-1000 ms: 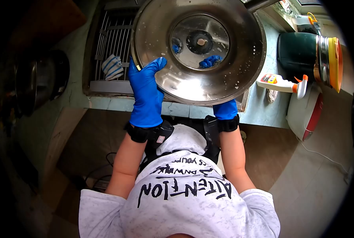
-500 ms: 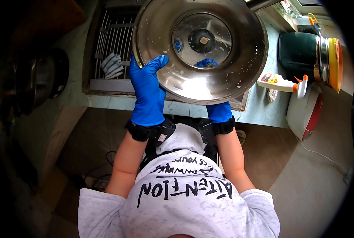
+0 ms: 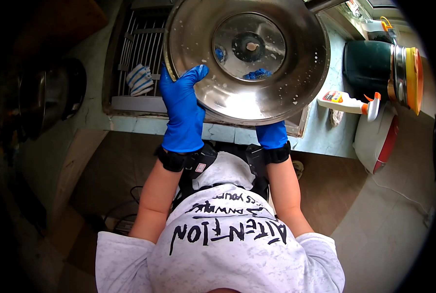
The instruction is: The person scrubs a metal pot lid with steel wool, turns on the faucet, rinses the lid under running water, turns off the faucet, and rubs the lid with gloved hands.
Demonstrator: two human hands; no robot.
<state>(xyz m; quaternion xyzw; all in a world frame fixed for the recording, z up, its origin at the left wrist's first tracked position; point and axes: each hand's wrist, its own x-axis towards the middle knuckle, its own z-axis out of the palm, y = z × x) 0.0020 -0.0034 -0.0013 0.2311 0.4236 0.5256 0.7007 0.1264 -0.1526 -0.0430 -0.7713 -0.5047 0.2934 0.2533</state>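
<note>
A large round steel pot lid (image 3: pixel 193 29) with a see-through window (image 3: pixel 235 58) in its middle is tilted up over the sink, drops of water on its face. My left hand (image 3: pixel 181 105), in a blue rubber glove, grips the lid's left edge, thumb on the near face and fingers behind the rim. My right hand (image 3: pixel 272 134), also gloved in blue, reaches behind the lid's lower edge, and its fingers are mostly hidden. Blue patches show through the window; whether they are glove or something else is unclear.
A slatted rack (image 3: pixel 135 46) with a striped cloth (image 3: pixel 140 80) lies left of the lid. On the right are a spray bottle (image 3: pixel 347 103), a dark green container (image 3: pixel 367 68) and a white-and-red appliance (image 3: pixel 374 134). A metal bar (image 3: pixel 323 5) crosses above the lid.
The lid's lower edge has risen slightly. Behind the window the lower blue patch has shifted and changed shape. My left hand keeps its hold.
</note>
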